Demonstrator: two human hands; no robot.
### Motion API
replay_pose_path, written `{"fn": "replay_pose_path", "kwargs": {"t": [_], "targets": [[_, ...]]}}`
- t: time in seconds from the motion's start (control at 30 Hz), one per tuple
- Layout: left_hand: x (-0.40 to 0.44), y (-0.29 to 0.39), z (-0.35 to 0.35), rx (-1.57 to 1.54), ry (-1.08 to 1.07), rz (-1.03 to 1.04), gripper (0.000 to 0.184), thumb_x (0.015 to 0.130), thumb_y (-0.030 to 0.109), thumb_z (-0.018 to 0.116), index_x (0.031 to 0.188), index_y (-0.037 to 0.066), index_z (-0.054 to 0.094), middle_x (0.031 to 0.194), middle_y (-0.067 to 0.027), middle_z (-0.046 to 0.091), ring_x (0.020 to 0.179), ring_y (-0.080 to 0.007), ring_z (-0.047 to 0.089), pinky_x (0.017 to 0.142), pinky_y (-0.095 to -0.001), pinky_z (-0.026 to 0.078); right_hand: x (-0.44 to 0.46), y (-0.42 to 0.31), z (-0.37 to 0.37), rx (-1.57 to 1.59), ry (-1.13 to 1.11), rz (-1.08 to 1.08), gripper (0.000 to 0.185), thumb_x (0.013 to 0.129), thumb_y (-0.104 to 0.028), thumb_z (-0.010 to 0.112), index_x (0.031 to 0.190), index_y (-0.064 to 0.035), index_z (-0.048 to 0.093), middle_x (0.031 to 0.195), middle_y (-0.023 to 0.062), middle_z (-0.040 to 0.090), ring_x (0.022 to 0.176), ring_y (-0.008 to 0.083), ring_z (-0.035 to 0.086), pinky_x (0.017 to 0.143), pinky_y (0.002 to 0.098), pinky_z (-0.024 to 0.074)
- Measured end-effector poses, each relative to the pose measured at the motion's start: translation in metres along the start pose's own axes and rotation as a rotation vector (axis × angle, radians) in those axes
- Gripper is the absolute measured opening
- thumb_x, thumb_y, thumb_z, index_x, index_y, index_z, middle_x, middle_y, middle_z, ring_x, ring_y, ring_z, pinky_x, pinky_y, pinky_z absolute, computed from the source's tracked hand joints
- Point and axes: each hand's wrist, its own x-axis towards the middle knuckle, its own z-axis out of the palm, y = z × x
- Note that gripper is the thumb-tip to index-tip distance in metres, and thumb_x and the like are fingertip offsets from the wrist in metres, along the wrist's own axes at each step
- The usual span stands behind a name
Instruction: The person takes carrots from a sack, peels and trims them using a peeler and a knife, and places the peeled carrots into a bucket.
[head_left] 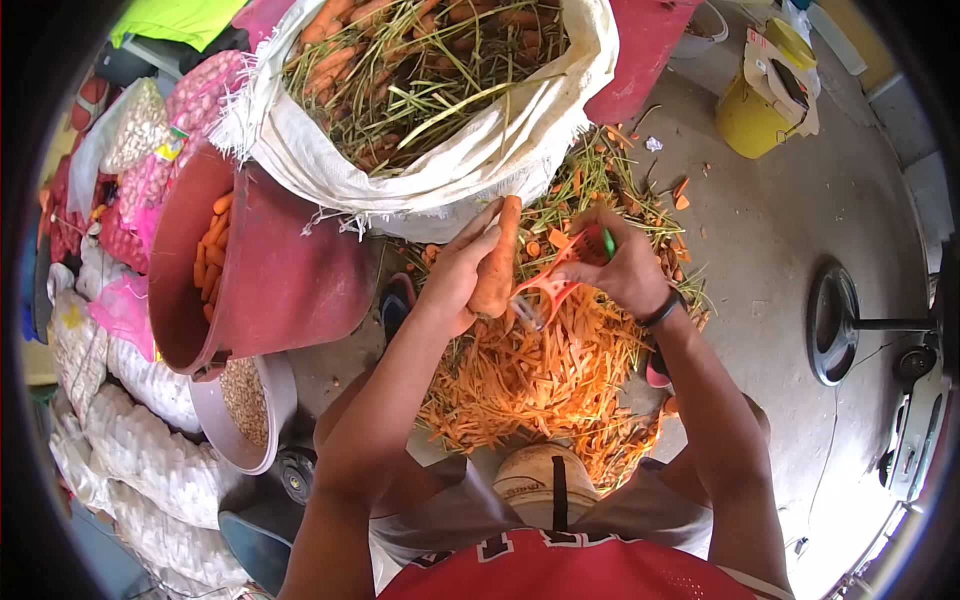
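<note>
A thick unpeeled-looking carrot stands nearly upright in my left hand, its fingers closed around the left side. Close by on the right, my right hand grips an orange peeler; its blade end sits just beside the carrot's lower end. Something green also shows at that hand's fingers, perhaps a part of the handle or a knife. Below both hands spreads a big heap of orange carrot peelings. In front of me, a white woven sack holds many carrots and green stalks.
On the left leans a red tub with carrots inside. Beneath it is a pale basin of small beige pieces. White sacks line the left side. A yellow bucket stands at the upper right, a black round-based stand farther down.
</note>
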Motion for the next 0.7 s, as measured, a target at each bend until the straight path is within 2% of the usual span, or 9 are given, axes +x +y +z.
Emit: {"fn": "replay_pose_path", "kwargs": {"t": [0.03, 0.13, 0.17, 0.27, 0.3, 0.4, 0.5, 0.6, 0.7], "targets": [[0.004, -0.006, -0.003, -0.050, -0.038, -0.017, 0.048, 0.101, 0.018, 0.046, 0.147, 0.007, 0.036, 0.141, -0.0067, 0.049, 0.119, -0.0155, 0.056, 0.100, -0.0309, 0.046, -0.002, -0.008, 0.006, -0.036, 0.012, -0.035, 0.052, 0.066, -0.027, 0.089, 0.101, -0.0032, 0.060, 0.082, 0.0075, 0.062, 0.073, 0.0180, 0.061, 0.067, 0.0333, 0.0515], [-0.001, -0.007, 0.001, -0.114, -0.122, -0.111, 0.047, 0.102, 0.016, 0.045, 0.147, 0.007, 0.036, 0.139, -0.0068, 0.051, 0.119, -0.0158, 0.056, 0.100, -0.0315, 0.046, -0.002, -0.008, 0.022, -0.154, 0.115, -0.353, 0.055, 0.064, -0.027, 0.089, 0.105, -0.0031, 0.060, 0.086, 0.0099, 0.062, 0.076, 0.0254, 0.062, 0.069, 0.0362, 0.0524], [-0.004, -0.009, 0.004, -0.081, -0.159, -0.099, 0.047, 0.103, 0.016, 0.039, 0.149, 0.009, 0.032, 0.141, -0.0082, 0.050, 0.120, -0.0172, 0.055, 0.100, -0.0334, 0.047, -0.001, -0.010, 0.019, -0.175, 0.100, -0.337, 0.057, 0.063, -0.028, 0.089, 0.107, -0.0035, 0.061, 0.090, 0.0122, 0.062, 0.080, 0.0307, 0.062, 0.072, 0.0373, 0.0529], [-0.007, -0.005, 0.010, -0.060, -0.182, -0.131, 0.048, 0.102, 0.017, 0.042, 0.148, 0.008, 0.034, 0.139, -0.0091, 0.051, 0.119, -0.0173, 0.056, 0.099, -0.0328, 0.048, 0.001, -0.018, 0.007, -0.272, 0.089, -0.340, 0.056, 0.063, -0.030, 0.088, 0.105, -0.0043, 0.062, 0.089, 0.0107, 0.062, 0.079, 0.0284, 0.063, 0.071, 0.0372, 0.0532], [-0.010, -0.003, 0.010, -0.027, -0.186, -0.162, 0.047, 0.102, 0.017, 0.045, 0.147, 0.008, 0.037, 0.137, -0.0078, 0.053, 0.118, -0.0161, 0.057, 0.097, -0.0315, 0.048, 0.004, -0.010, 0.004, -0.260, 0.118, -0.351, 0.054, 0.064, -0.029, 0.089, 0.105, -0.0048, 0.063, 0.091, 0.0103, 0.064, 0.077, 0.0239, 0.064, 0.071, 0.0359, 0.0539], [-0.021, 0.005, 0.011, 0.042, -0.177, -0.223, 0.044, 0.100, 0.015, 0.049, 0.143, 0.008, 0.044, 0.133, -0.0051, 0.056, 0.113, -0.0136, 0.058, 0.091, -0.0292, 0.049, 0.019, 0.023, -0.028, -0.271, 0.371, -0.041, 0.052, 0.065, -0.027, 0.089, 0.105, -0.0049, 0.063, 0.093, 0.0113, 0.066, 0.077, 0.0196, 0.065, 0.070, 0.0346, 0.0542], [-0.025, 0.006, 0.005, 0.021, -0.199, -0.244, 0.047, 0.101, 0.018, 0.050, 0.145, 0.008, 0.041, 0.133, -0.0053, 0.055, 0.112, -0.0136, 0.058, 0.089, -0.0295, 0.050, 0.019, 0.026, -0.045, -0.188, 0.474, 0.019, 0.050, 0.066, -0.024, 0.089, 0.104, -0.0047, 0.064, 0.097, 0.0128, 0.067, 0.078, 0.0173, 0.065, 0.070, 0.0329, 0.0543], [-0.019, 0.009, 0.003, -0.056, -0.125, -0.175, 0.051, 0.101, 0.022, 0.049, 0.148, 0.008, 0.035, 0.134, -0.0052, 0.054, 0.112, -0.0133, 0.058, 0.088, -0.0283, 0.050, 0.000, 0.001, 0.004, -0.170, 0.208, -0.284, 0.051, 0.065, -0.023, 0.089, 0.105, -0.0050, 0.064, 0.094, 0.0108, 0.067, 0.078, 0.0192, 0.065, 0.071, 0.0336, 0.0545], [-0.013, -0.001, 0.001, -0.078, -0.200, -0.158, 0.053, 0.101, 0.024, 0.049, 0.150, 0.009, 0.032, 0.132, -0.0042, 0.055, 0.109, -0.0136, 0.059, 0.087, -0.0283, 0.051, -0.009, -0.016, 0.021, -0.203, 0.109, -0.387, 0.054, 0.063, -0.026, 0.090, 0.104, -0.0050, 0.064, 0.086, 0.0084, 0.063, 0.076, 0.0235, 0.064, 0.069, 0.0362, 0.0539]]}}
